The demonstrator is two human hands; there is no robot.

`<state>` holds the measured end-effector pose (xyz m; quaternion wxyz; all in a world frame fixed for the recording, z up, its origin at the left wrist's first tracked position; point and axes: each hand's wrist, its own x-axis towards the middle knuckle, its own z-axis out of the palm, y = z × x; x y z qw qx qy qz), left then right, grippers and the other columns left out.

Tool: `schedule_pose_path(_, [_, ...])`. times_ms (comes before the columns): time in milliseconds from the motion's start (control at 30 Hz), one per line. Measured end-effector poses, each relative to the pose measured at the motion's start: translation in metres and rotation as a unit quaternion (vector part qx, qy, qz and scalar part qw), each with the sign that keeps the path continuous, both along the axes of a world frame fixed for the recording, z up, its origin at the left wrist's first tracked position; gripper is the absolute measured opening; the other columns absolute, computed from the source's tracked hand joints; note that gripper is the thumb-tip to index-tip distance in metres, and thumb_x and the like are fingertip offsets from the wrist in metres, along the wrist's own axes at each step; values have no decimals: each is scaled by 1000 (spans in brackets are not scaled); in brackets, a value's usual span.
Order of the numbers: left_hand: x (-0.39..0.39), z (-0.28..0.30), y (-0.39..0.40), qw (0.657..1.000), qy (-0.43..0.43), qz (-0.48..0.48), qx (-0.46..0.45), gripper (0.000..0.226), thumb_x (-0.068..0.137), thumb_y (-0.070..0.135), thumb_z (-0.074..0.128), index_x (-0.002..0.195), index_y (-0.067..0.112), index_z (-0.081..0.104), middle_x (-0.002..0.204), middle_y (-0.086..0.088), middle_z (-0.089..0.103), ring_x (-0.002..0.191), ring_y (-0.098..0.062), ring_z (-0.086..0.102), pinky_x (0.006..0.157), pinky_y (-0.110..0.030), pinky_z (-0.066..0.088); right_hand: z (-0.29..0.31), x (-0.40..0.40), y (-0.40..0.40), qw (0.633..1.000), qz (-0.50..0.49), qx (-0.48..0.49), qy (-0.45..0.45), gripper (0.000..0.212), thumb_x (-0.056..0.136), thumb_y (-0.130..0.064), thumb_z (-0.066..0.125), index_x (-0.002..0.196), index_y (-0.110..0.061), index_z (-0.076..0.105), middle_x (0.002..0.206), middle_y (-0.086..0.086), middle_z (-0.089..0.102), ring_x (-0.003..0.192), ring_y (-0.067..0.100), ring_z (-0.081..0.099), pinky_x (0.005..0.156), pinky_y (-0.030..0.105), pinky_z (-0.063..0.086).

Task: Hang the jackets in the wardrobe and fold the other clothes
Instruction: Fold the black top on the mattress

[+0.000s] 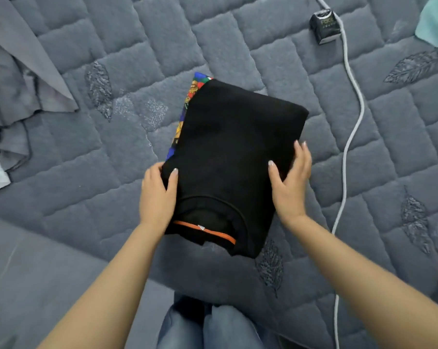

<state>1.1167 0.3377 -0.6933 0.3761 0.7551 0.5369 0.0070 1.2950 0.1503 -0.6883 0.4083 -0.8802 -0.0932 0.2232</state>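
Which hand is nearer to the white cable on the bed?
Right. The right hand grips the right edge of the folded black shirt, with the white cable just beyond it. The left hand grips the shirt's opposite edge.

A small black box (324, 26) lies far beyond the right hand (289, 183), beside a white cable (351, 137). Pale letters on its top look like "FOCK", but they are blurred and not sure.
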Motion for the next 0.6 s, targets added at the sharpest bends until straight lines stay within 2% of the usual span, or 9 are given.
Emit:
schedule_pose_path(67, [-33, 3, -13, 1000, 5, 20, -21, 33, 98, 38, 52, 120, 13, 55, 118, -1, 55, 108, -16, 52, 90, -29, 40, 9, -46, -28, 975, -151, 52, 157, 55, 95, -25, 62, 143, -20, 38, 144, 2, 43, 127, 13, 47, 106, 28, 40])
schedule_pose_path(133, [-52, 0, -19, 999, -4, 37, -20, 25, 97, 35, 56, 110, 13, 60, 110, 1, 55, 97, -10, 51, 81, -15, 35, 11, -89, -50, 947, -203, 43, 247, 42, 92, -27, 65, 131, -21, 51, 129, 3, 59, 109, 7, 58, 95, 25, 47])
schedule_pose_path(233, [-56, -3, -13, 999, -34, 40, -9, 14, 94, 25, 62, 91, 12, 66, 95, -2, 59, 83, -10, 51, 70, -8, 34, 8, -129, -61, 930, -236, 34, 281, 40, 91, -27, 67, 128, -18, 55, 117, -3, 63, 100, 0, 59, 90, 22, 48])
schedule_pose_path(300, [-57, -6, -9, 996, -55, 50, -39, 12, 93, 25, 64, 89, 15, 69, 86, 3, 64, 79, -8, 55, 69, -8, 36, 3, -137, -56, 917, -278, 45, 281, 41, 91, -20, 67, 130, -11, 55, 111, -1, 64, 102, 10, 63, 92, 33, 52])
schedule_pose_path(333, [-59, -7, -9, 993, -73, 59, -76, 12, 94, 24, 63, 90, 16, 70, 84, 5, 66, 79, -8, 57, 71, -13, 41, 1, -137, -53, 916, -290, 41, 273, 41, 91, -17, 67, 129, -8, 55, 108, 0, 65, 101, 15, 63, 92, 38, 54])
schedule_pose_path(433, [-66, -10, -10, 970, -109, 101, -194, 16, 97, 18, 58, 96, 6, 68, 87, -5, 70, 81, -13, 60, 83, -38, 51, -5, -130, -55, 939, -241, -11, 245, 40, 89, -18, 70, 124, -5, 56, 101, 3, 64, 89, 15, 62, 79, 38, 58])
schedule_pose_path(500, [-68, -11, -7, 974, -92, 104, -179, 19, 97, 20, 58, 98, 3, 67, 94, -10, 71, 87, -20, 63, 90, -45, 50, 0, -121, -61, 961, -163, -57, 216, 46, 85, -18, 75, 124, -6, 55, 104, 3, 62, 97, 18, 60, 87, 38, 54])
schedule_pose_path(600, [-66, -4, -9, 986, -53, 109, -112, 18, 95, 22, 61, 103, 7, 66, 101, -9, 69, 102, -29, 61, 93, -44, 47, 19, -98, -63, 991, -7, -87, 97, 50, 81, -17, 78, 124, -11, 53, 113, -1, 54, 106, 11, 52, 91, 23, 42])
